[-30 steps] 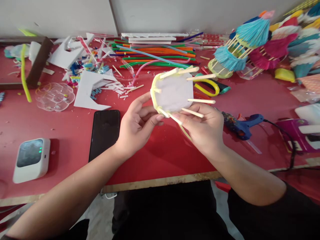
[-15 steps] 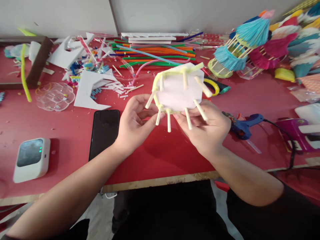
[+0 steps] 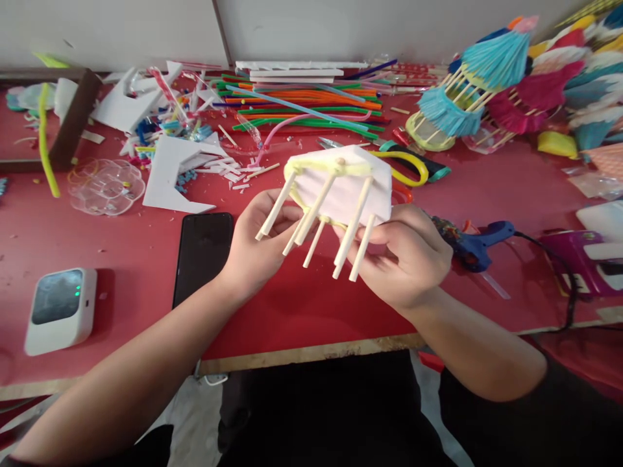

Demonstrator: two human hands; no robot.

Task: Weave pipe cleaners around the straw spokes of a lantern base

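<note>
tilted since the last frame, the white board (image 3: 346,188) sits mid-frame, sticks (image 3: 316,207) aimed at the bottom; so i see their length better; left hand (image 3: 256,245) and right hand (image 3: 411,256) have fingers clamped on its lower edge.

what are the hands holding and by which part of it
A white board with pale sticks on it, held by its near edge: left hand toward the left, right hand toward the right.
</note>
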